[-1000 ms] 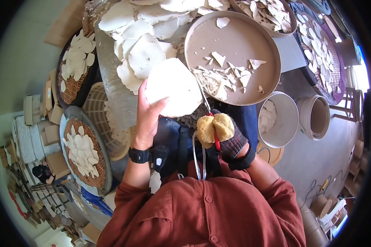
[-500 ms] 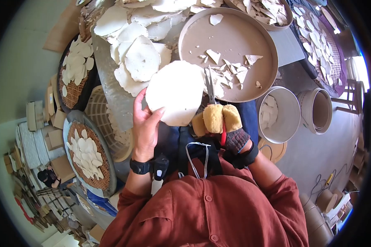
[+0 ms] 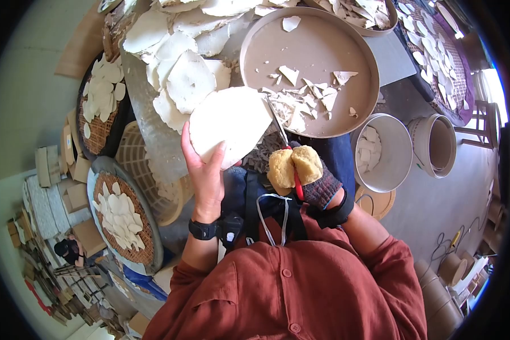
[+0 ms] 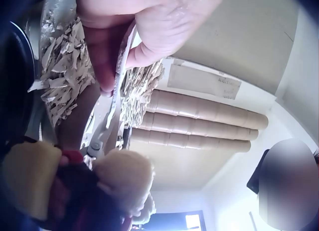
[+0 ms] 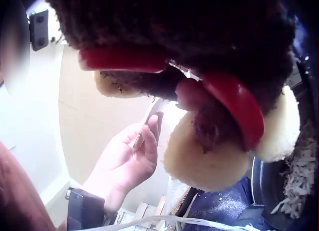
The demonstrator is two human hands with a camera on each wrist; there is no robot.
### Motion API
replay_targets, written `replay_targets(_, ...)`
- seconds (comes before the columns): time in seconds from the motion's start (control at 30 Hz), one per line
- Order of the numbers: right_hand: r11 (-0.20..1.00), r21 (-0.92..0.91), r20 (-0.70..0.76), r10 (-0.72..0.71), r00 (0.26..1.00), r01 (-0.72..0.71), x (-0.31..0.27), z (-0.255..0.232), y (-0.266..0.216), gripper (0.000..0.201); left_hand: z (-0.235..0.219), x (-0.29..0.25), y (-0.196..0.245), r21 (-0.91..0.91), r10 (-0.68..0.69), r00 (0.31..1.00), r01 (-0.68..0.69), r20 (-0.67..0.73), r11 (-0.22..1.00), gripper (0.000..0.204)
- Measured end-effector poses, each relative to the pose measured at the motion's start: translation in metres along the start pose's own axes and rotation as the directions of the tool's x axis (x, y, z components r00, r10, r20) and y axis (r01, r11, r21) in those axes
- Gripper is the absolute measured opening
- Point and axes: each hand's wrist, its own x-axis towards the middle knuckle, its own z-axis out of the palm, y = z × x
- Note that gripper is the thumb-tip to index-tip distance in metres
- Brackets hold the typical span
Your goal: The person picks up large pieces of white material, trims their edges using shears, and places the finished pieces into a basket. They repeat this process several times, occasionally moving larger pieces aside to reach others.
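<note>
While the left hand [image 3: 205,170] pinches the white disc [image 3: 228,126] above the lap, and the gloved right hand [image 3: 306,173] clamps the scissors [image 3: 279,126], a skewed cut could crack its brittle edge.

- Rust-red button-up shirt [image 3: 289,294], sleeves pushed up the forearms.
- Bare left hand [image 3: 207,170]; black strap with small black camera unit [image 3: 218,228] on its wrist.
- Right hand [image 3: 309,175] in dark knitted glove with yellowish fuzzy pads, possibly foam; black wrist strap [image 3: 337,212].

No readable text or numbers anywhere, pale label [image 4: 203,82] on the wall (perhaps printed) too blurred
</note>
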Motion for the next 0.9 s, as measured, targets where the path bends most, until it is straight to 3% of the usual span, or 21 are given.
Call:
replay_targets(0.07, 0.981, 0.187, 0.035, 0.048, 0.998, -0.053, 0.001, -0.006, 0.003, 0.025, -0.003, 0.003, 0.002, 0.008, 0.005, 1.000, -0.005, 0.010, 1.000, 0.074)
replay_targets(0.13, 0.886, 0.452, 0.074, 0.074, 0.995, -0.099, 0.005, -0.013, 0.012, 0.026, -0.004, 0.005, 0.004, 0.027, 0.023, 0.999, -0.024, 0.026, 0.999, 0.073)
replay_targets(0.23, 0.961, 0.264, -0.039, 0.096, 0.995, -0.082, 0.000, -0.010, 0.007, 0.026, -0.006, 0.006, 0.007, 0.056, 0.042, 0.997, -0.045, 0.060, 0.997, 0.070)
replay_targets(0.33, 0.982, 0.169, -0.057, 0.089, 0.994, -0.079, -0.001, 0.004, 0.002, 0.025, -0.011, 0.009, 0.008, 0.048, 0.020, 0.996, -0.024, 0.090, 0.999, 0.070)
replay_targets(0.43, 0.994, -0.083, -0.148, 0.052, 0.988, -0.065, 0.000, 0.014, 0.003, 0.036, -0.018, 0.006, 0.004, 0.035, 0.000, 0.998, -0.003, 0.064, 0.999, 0.071)
replay_targets(0.53, 0.989, 0.086, -0.132, 0.127, 0.983, -0.117, 0.005, 0.004, 0.010, 0.034, -0.020, 0.004, 0.006, 0.030, 0.014, 0.999, -0.015, 0.030, 0.999, 0.072)
replay_targets(0.57, 0.975, -0.206, -0.149, 0.048, 0.988, -0.079, 0.006, 0.003, 0.011, 0.033, -0.022, 0.005, 0.009, 0.035, 0.027, 0.999, -0.028, 0.025, 0.999, 0.073)
replay_targets(0.6, 0.876, -0.481, -0.139, -0.036, 0.990, -0.036, 0.009, 0.005, 0.010, 0.032, -0.023, 0.006, 0.010, 0.040, 0.042, 0.999, -0.043, 0.022, 0.998, 0.074)
replay_targets(0.63, 0.994, -0.110, -0.080, 0.007, 0.997, -0.016, 0.011, 0.008, 0.007, 0.029, -0.027, 0.007, 0.011, 0.063, 0.060, 0.997, -0.063, 0.055, 0.996, 0.074)
replay_targets(0.67, 0.960, 0.278, -0.021, 0.050, 0.999, -0.042, 0.013, 0.011, 0.005, 0.027, -0.032, 0.009, 0.010, 0.086, 0.078, 0.993, -0.086, 0.088, 0.993, 0.074)
replay_targets(0.77, 0.962, -0.267, -0.080, 0.045, 0.996, -0.065, 0.012, -0.009, 0.010, 0.026, -0.040, 0.008, 0.007, 0.146, 0.132, 0.978, -0.156, 0.164, 0.977, 0.076)
replay_targets(0.83, 0.724, -0.687, -0.103, -0.009, 0.995, -0.065, 0.014, -0.012, 0.014, 0.025, -0.042, 0.012, 0.006, 0.169, 0.168, 0.972, -0.195, 0.163, 0.966, 0.075)
replay_targets(0.87, 0.760, -0.643, -0.138, 0.010, 0.990, -0.097, 0.014, -0.012, 0.014, 0.025, -0.044, 0.012, 0.003, 0.176, 0.181, 0.974, -0.203, 0.135, 0.963, 0.073)
replay_targets(0.9, 0.974, -0.219, -0.057, 0.045, 0.997, -0.056, 0.014, -0.002, 0.007, 0.026, -0.046, 0.011, -0.001, 0.182, 0.193, 0.975, -0.210, 0.106, 0.961, 0.071)
